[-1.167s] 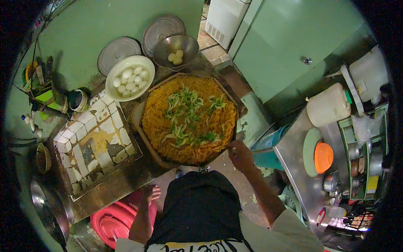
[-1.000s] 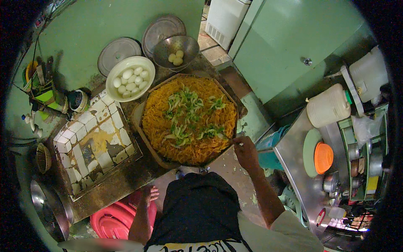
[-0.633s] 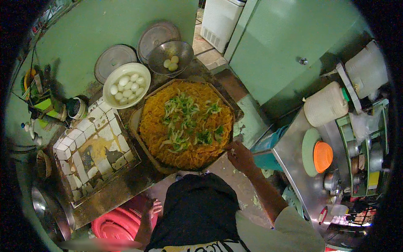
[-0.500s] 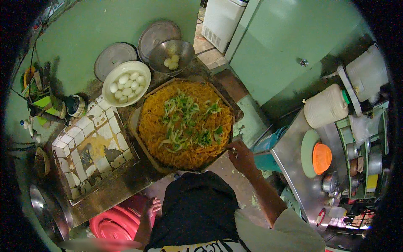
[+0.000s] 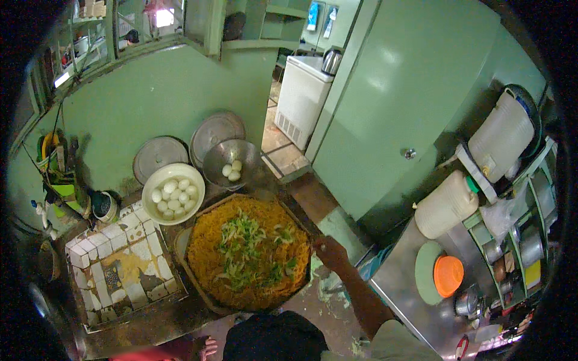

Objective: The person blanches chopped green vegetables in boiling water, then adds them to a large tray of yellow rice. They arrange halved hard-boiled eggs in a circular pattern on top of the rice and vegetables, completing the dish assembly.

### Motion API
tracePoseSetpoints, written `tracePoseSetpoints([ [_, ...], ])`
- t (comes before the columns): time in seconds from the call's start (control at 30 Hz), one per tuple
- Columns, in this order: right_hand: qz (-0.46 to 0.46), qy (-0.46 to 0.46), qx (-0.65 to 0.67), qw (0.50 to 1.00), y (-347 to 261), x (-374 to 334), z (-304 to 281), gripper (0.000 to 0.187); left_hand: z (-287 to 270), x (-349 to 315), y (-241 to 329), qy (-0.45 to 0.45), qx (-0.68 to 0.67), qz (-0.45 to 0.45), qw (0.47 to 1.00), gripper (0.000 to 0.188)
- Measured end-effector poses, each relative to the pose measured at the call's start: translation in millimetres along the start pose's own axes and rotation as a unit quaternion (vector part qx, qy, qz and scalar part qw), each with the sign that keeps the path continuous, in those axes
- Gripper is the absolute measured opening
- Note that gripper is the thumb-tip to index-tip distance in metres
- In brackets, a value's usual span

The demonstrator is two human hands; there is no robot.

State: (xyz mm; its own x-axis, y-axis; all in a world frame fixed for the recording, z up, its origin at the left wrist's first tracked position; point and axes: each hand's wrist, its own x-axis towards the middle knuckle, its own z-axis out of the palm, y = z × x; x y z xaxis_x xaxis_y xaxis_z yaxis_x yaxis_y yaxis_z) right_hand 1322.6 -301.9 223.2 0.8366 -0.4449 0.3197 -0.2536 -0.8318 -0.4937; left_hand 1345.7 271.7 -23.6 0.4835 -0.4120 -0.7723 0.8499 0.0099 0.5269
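A wide octagonal tray (image 5: 208,304) stands on the counter, filled with orange-yellow noodles (image 5: 201,259) and strewn with chopped green and pale leafy vegetables (image 5: 244,237). My right hand (image 5: 331,254) is at the tray's right rim, its fingers drawn together. Whatever those fingers hold, if anything, is hidden. Low in the view, my left hand (image 5: 208,347) hangs below the counter's front edge, beside something red, with its fingers apart and nothing seen in it. Behind the tray are a cream bowl (image 5: 148,207) of peeled eggs and a metal bowl (image 5: 250,157) with several more eggs.
Two round metal lids (image 5: 159,157) lean on the green wall. A broken-tiled surface (image 5: 135,292) is at left. On the right, a steel table (image 5: 391,277) carries a green plate (image 5: 424,274), an orange bowl (image 5: 449,277) and a water jug (image 5: 447,207). A white freezer (image 5: 304,90) stands through the doorway.
The view has tilted up, so the tray and bowls sit lower and more wall shows. My right hand has moved farther along the tray's right rim. My left hand still hangs low.
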Motion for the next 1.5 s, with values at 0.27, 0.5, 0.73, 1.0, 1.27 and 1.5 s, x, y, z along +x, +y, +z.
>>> tracePoseSetpoints([
  [0.27, 0.015, -0.169, 0.039, 0.985, -14.7, -26.4, -25.9, 0.016, 20.6, -0.3, -13.1, 0.010, -0.025, -0.015, 1.000, 0.031],
  [0.5, 0.035, -0.156, 0.068, 0.985, -24.5, -12.5, -7.5, 0.023, 47.5, 14.4, 9.0, 0.009, -0.021, -0.033, 0.999, 0.027],
  [0.73, -0.092, -0.010, 0.004, 0.996, -22.3, 26.3, 80.3, 0.023, 58.0, 24.0, 28.1, -0.020, -0.030, 0.013, 0.999, 0.023],
  [1.0, 0.004, -0.100, 0.068, 0.993, -40.0, 55.8, 42.4, 0.019, 19.3, -27.0, -25.5, 0.000, -0.068, 0.012, 0.998, 0.019],
  [1.27, -0.077, -0.035, 0.133, 0.987, -112.9, 32.1, 84.4, 0.025, 2.2, -48.7, -76.6, -0.131, -0.226, -0.082, 0.962, 0.016],
  [1.5, -0.054, -0.158, 0.130, 0.977, -174.9, 3.0, 99.8, 0.024, -21.4, -34.4, -65.6, -0.294, -0.390, -0.106, 0.866, 0.015],
])
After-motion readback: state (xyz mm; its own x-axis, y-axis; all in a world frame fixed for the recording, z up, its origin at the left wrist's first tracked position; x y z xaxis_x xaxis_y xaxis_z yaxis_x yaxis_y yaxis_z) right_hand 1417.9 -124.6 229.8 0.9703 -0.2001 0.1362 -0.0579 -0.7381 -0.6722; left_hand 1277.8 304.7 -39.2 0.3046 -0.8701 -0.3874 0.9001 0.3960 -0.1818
